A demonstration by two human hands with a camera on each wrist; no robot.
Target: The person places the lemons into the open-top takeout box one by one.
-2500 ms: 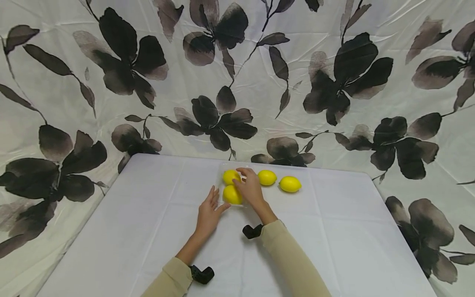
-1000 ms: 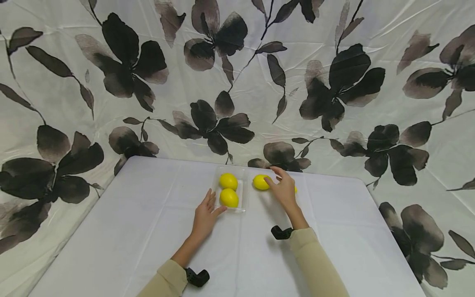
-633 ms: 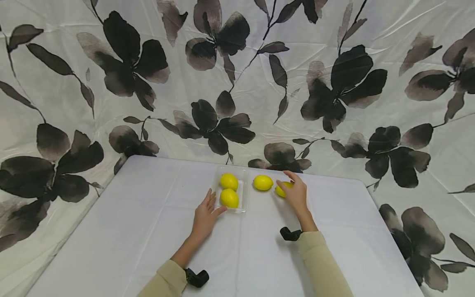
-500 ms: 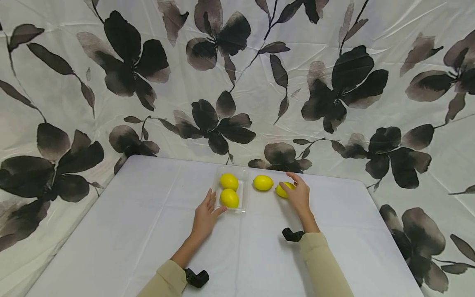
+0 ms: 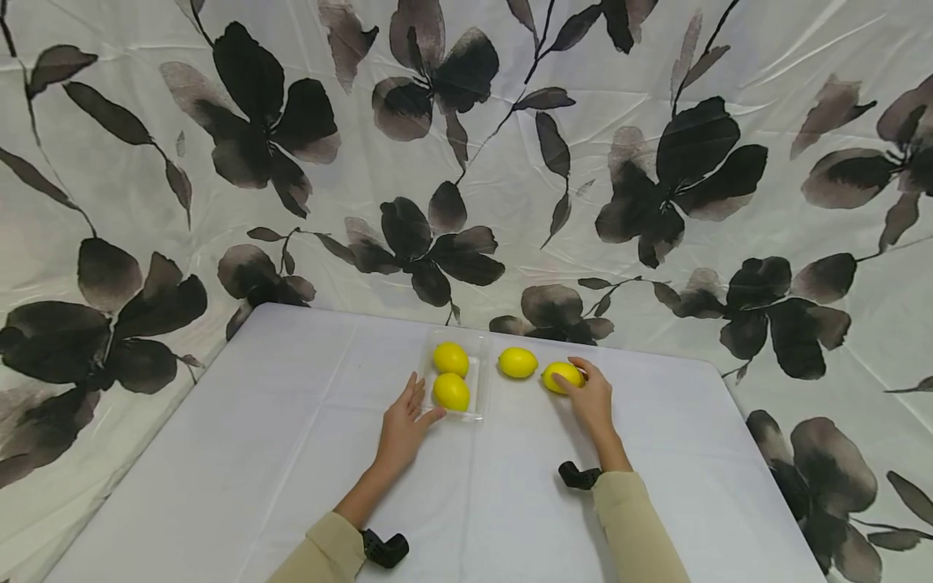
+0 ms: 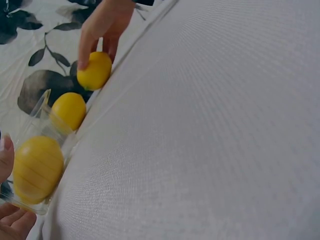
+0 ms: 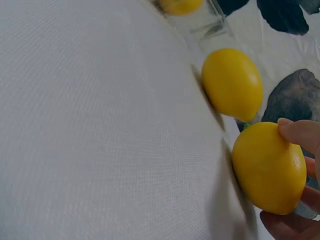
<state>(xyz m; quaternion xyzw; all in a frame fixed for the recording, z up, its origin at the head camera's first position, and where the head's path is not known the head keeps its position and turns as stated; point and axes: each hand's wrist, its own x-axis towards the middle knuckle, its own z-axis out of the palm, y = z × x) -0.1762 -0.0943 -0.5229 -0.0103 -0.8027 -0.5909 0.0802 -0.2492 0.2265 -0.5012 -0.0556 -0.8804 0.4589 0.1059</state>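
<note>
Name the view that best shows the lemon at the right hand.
The right wrist view: the lemon is largest there, and the right hand covers little of it. The head view shows it small, partly hidden; the left wrist view, from farther off, its upper edge partly covered.

The beige-sleeved left arm [image 5: 321, 546] angles forward, its bare left hand [image 5: 401, 427] holding the fingers extended — thumb spread toward the right. The beige-sleeved right arm [image 5: 636, 526] angles inward, its bare right hand [image 5: 594, 401] slightly farther forward — thumb and fingers curved in a grip.
</note>
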